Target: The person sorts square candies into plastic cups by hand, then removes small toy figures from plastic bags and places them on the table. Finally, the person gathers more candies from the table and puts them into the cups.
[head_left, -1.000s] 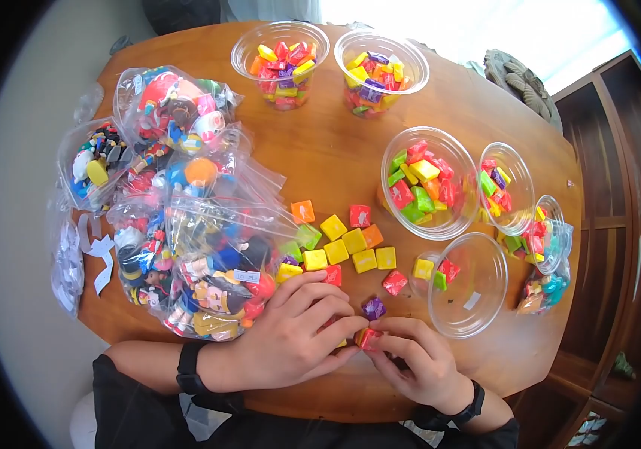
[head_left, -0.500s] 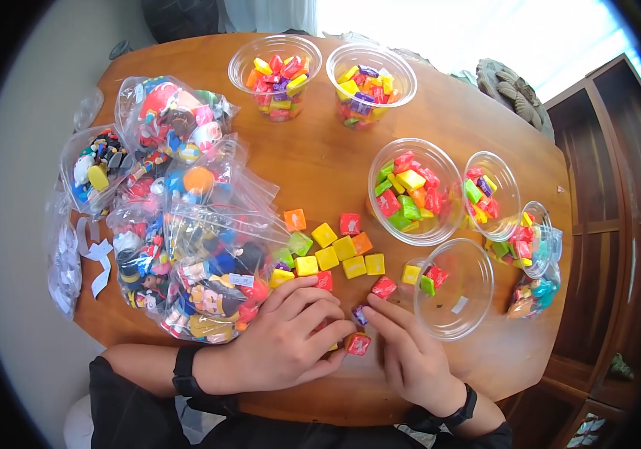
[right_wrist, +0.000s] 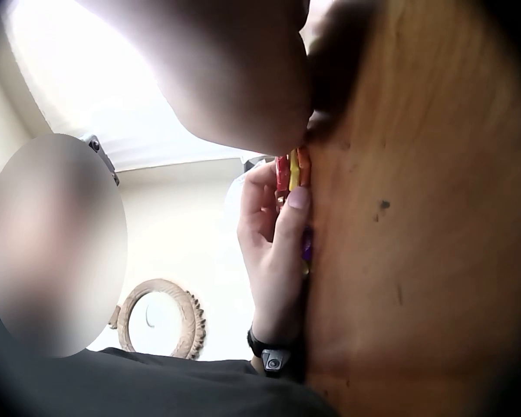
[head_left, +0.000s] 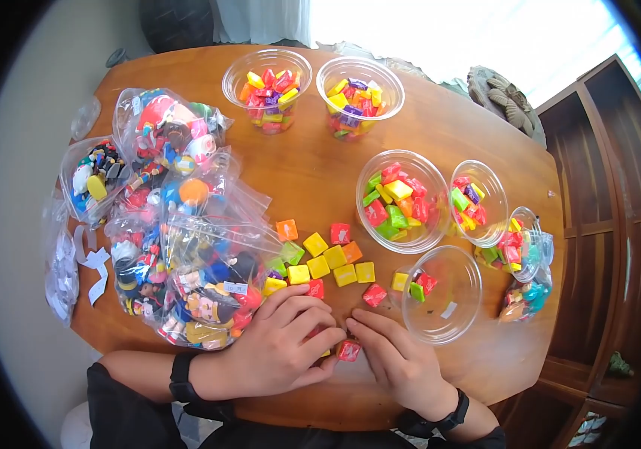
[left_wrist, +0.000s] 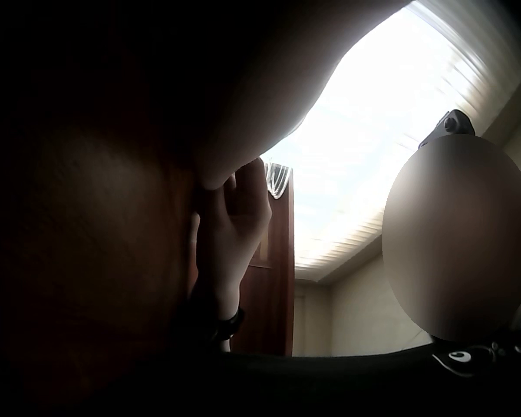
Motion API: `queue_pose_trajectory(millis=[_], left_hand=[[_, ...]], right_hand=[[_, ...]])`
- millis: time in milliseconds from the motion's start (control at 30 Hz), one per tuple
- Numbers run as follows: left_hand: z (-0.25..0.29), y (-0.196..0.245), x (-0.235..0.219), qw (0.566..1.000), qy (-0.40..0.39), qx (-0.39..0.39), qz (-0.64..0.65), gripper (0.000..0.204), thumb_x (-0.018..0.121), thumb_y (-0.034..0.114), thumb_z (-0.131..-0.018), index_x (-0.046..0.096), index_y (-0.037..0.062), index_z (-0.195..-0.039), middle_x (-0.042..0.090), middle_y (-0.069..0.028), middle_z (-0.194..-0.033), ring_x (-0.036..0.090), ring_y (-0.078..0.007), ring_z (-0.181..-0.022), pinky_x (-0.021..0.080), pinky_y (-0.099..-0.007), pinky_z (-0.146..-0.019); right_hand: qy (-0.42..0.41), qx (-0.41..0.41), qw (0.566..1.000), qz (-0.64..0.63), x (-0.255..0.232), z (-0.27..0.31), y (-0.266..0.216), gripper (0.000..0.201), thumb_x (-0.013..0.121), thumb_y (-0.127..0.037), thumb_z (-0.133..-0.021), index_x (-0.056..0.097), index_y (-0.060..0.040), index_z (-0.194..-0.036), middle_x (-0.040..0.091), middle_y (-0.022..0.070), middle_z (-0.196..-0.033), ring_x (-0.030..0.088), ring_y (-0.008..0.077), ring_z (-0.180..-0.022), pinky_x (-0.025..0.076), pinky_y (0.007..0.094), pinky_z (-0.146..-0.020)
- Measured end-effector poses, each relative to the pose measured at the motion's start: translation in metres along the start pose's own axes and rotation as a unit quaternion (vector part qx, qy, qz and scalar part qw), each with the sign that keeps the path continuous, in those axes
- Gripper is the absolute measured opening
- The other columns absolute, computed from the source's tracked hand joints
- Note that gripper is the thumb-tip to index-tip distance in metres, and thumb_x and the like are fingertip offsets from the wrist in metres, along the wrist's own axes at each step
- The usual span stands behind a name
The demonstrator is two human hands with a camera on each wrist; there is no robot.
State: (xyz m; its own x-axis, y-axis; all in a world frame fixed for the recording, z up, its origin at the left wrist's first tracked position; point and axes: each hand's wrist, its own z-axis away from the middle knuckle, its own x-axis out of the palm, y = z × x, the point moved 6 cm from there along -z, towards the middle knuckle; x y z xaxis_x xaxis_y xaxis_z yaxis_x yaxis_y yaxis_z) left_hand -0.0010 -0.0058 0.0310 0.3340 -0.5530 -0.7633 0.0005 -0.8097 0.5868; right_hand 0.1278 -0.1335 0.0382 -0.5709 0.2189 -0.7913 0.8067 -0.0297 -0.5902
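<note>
My left hand (head_left: 279, 348) curves over a short row of small square wrapped candies near the table's front. In the right wrist view its thumb and fingers hold red, yellow and orange candies (right_wrist: 293, 174) side by side. A red candy (head_left: 348, 350) shows at the row's right end, by the left thumb. My right hand (head_left: 403, 359) lies just right of it, fingers fairly straight, fingertips close to the left fingers. What lies under the right fingertips is hidden. Beyond the hands lie loose yellow candies (head_left: 345, 275), with red, orange and green ones among them. The left wrist view is mostly dark.
Bags of toy figures (head_left: 208, 284) crowd the left side. Clear cups of candies (head_left: 403, 153) stand at the back and right. A tipped cup (head_left: 455, 329) near my right hand has a few candies at its bottom. Paper strips (head_left: 98, 273) lie far left.
My right fingers let go of the red candy at the row's end, reached to a purple candy and drew back toward the left hand. The purple candy is now hidden. The left hand stays around the row.
</note>
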Motion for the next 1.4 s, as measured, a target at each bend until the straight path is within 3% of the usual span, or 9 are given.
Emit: queue_pose_trajectory(millis=[67,200,367,467,700,833,1033,1200,1400], left_hand=[[-0.001,0.000,-0.002,1.000,-0.002,0.001,0.005,0.033,0.085,0.022,-0.086,0.073,0.0107,-0.114,0.068,-0.0048,-0.114,0.065,-0.0258,-0.120,0.046,-0.0503,-0.118],[0.000,0.001,-0.002,1.000,-0.002,-0.001,0.010,0.032,0.085,0.022,-0.086,0.073,0.0114,-0.114,0.068,-0.0044,-0.113,0.065,-0.0253,-0.119,0.046,-0.0499,-0.118],[0.000,0.000,-0.002,1.000,0.000,0.002,0.010,0.032,0.086,0.022,-0.086,0.073,0.0114,-0.113,0.068,-0.0039,-0.112,0.065,-0.0249,-0.118,0.047,-0.0491,-0.117],[0.002,-0.002,0.002,1.000,0.004,0.005,0.002,0.035,0.089,0.026,-0.082,0.075,0.0145,-0.111,0.068,-0.0026,-0.112,0.066,-0.0254,-0.120,0.047,-0.0520,-0.115],[0.002,-0.002,0.001,1.000,0.000,0.002,0.009,0.036,0.089,0.026,-0.082,0.075,0.0143,-0.113,0.069,-0.0025,-0.112,0.066,-0.0251,-0.119,0.047,-0.0521,-0.115],[0.001,-0.002,0.002,1.000,0.003,0.006,0.004,0.036,0.089,0.025,-0.082,0.074,0.0142,-0.113,0.069,-0.0026,-0.112,0.066,-0.0248,-0.119,0.047,-0.0518,-0.115],[0.001,-0.001,0.001,1.000,0.002,0.003,0.005,0.034,0.089,0.024,-0.083,0.074,0.0144,-0.112,0.069,-0.0020,-0.111,0.067,-0.0243,-0.119,0.047,-0.0511,-0.115],[0.000,0.000,0.001,1.000,0.007,0.007,0.004,0.033,0.088,0.023,-0.082,0.074,0.0150,-0.110,0.069,-0.0015,-0.110,0.067,-0.0241,-0.118,0.047,-0.0508,-0.115],[0.001,0.000,0.001,1.000,0.003,0.009,-0.005,0.032,0.088,0.024,-0.081,0.074,0.0155,-0.109,0.069,-0.0015,-0.109,0.067,-0.0242,-0.118,0.047,-0.0510,-0.116]], right_hand=[[0.005,0.011,1.000,-0.021,0.003,0.005,0.003,0.048,0.075,0.006,-0.088,0.073,-0.0001,-0.136,0.074,0.0145,-0.130,0.073,0.0326,-0.116,0.059,0.0423,-0.097],[0.074,-0.003,0.996,-0.042,-0.004,0.005,0.003,0.034,0.080,0.008,-0.092,0.074,0.0048,-0.125,0.076,0.0201,-0.121,0.075,0.0362,-0.106,0.061,0.0430,-0.094],[0.114,-0.067,0.989,-0.059,-0.011,0.017,-0.007,0.040,0.083,0.005,-0.090,0.075,0.0036,-0.129,0.076,0.0195,-0.127,0.076,0.0319,-0.108,0.064,0.0376,-0.089],[0.079,-0.112,0.987,-0.078,-0.007,0.017,-0.013,0.042,0.085,0.003,-0.089,0.076,0.0021,-0.130,0.075,0.0182,-0.129,0.077,0.0291,-0.105,0.065,0.0351,-0.084],[0.022,-0.068,0.996,-0.057,0.000,0.012,-0.011,0.037,0.084,-0.003,-0.092,0.077,-0.0022,-0.128,0.075,0.0130,-0.127,0.076,0.0237,-0.096,0.063,0.0336,-0.078],[0.035,-0.085,0.994,-0.060,0.001,0.014,-0.009,0.039,0.085,-0.003,-0.091,0.076,-0.0021,-0.129,0.074,0.0134,-0.129,0.076,0.0239,-0.096,0.063,0.0342,-0.078],[0.044,-0.016,0.989,-0.141,-0.005,0.015,-0.009,0.047,0.079,0.005,-0.093,0.069,0.0000,-0.139,0.073,0.0177,-0.136,0.078,0.0273,-0.100,0.064,0.0340,-0.078],[0.061,0.007,0.998,-0.016,-0.006,0.003,0.002,0.061,0.067,0.015,-0.090,0.063,0.0030,-0.150,0.065,0.0272,-0.150,0.071,0.0395,-0.128,0.059,0.0450,-0.104],[0.041,0.062,0.994,0.078,0.003,-0.003,0.000,0.063,0.068,0.010,-0.090,0.063,0.0020,-0.152,0.063,0.0275,-0.154,0.066,0.0427,-0.136,0.054,0.0480,-0.111]])
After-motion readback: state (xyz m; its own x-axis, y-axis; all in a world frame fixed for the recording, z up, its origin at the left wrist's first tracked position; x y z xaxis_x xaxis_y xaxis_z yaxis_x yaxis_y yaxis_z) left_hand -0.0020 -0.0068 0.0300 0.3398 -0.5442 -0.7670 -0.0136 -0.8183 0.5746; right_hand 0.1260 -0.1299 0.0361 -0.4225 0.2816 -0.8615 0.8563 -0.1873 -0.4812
